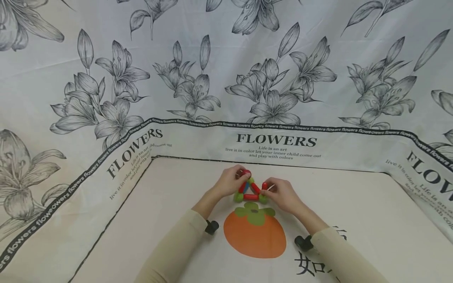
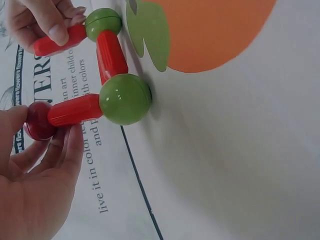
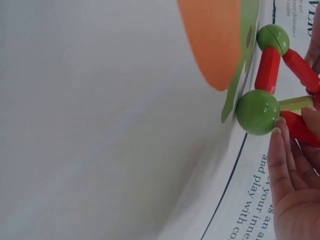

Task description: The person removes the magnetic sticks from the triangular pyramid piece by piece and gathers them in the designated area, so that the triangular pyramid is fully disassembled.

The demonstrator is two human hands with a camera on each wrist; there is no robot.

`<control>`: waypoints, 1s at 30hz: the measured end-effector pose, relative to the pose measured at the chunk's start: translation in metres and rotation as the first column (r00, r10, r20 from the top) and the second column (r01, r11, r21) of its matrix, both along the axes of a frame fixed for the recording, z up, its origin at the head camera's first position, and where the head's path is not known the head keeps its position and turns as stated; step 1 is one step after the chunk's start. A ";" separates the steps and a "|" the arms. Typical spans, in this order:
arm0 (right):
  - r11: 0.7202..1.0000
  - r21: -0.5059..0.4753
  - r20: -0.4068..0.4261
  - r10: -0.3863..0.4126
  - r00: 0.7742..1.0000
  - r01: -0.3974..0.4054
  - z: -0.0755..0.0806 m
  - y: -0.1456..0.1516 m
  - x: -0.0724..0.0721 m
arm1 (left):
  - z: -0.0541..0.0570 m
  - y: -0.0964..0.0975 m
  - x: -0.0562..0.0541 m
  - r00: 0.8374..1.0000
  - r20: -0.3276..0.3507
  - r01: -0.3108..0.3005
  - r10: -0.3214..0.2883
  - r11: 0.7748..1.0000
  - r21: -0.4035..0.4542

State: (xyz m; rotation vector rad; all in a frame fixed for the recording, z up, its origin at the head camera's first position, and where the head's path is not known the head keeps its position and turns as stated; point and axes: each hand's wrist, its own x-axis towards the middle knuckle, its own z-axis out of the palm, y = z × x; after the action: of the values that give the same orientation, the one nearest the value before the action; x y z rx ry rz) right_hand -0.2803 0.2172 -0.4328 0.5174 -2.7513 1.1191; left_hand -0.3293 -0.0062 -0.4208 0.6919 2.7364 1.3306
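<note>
A magnetic ball-and-rod structure stands on the table just beyond the printed persimmon. Its near side is a red rod (image 1: 251,197) joining two green balls (image 2: 125,99). My left hand (image 1: 230,182) holds a red ball (image 2: 40,121) at the top, which has a red rod (image 2: 75,109) running down to the left green ball. At the right green ball (image 3: 258,112), my right hand (image 1: 281,193) pinches an upright red rod (image 3: 300,129) between thumb and fingers. A blue rod (image 1: 246,187) and a yellow-green rod (image 3: 296,104) show farther back, partly hidden.
The pale table cover bears a printed orange persimmon (image 1: 255,237) and black characters (image 1: 309,263). Behind and at the sides hangs a white flower-printed cloth (image 1: 198,145). Black wrist devices (image 1: 303,243) sit below both hands.
</note>
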 end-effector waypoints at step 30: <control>1.000 -0.004 0.103 -0.005 0.995 0.006 0.001 0.026 0.000 | -0.005 -0.047 0.013 0.979 0.205 -0.036 0.017 0.995 0.089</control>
State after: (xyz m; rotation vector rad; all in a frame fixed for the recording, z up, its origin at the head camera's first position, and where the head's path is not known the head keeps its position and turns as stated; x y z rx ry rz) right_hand -0.2806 0.2428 -0.4315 0.4637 -2.8347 1.1822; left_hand -0.3160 -0.0533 -0.4262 0.4935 2.5455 1.4533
